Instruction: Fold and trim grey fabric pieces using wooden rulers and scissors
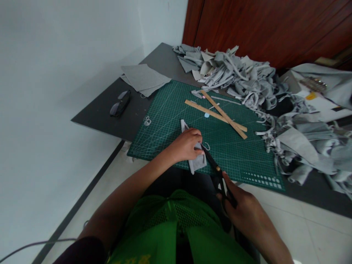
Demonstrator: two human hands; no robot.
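Observation:
My left hand (187,145) is closed on a small piece of grey fabric (198,163) near the front edge of the green cutting mat (165,121). A narrow folded end of the fabric sticks out beyond the fingers. In my right hand (244,205) are black scissors (217,168), gripped by their handles. Their blades point up and left, with the tips at the fabric's edge beside my left fingers. Whether the blades are parted at the tips I cannot tell. A thin curl of thread (206,146) lies just by the tips.
Two crossed wooden rulers (217,113) lie on the mat. Behind and to the right spread heaps of grey fabric scraps (236,73). Flat grey fabric pieces (145,77) and dark glasses (120,104) rest on the dark table (101,110) at left. A white wall (68,55) borders the left.

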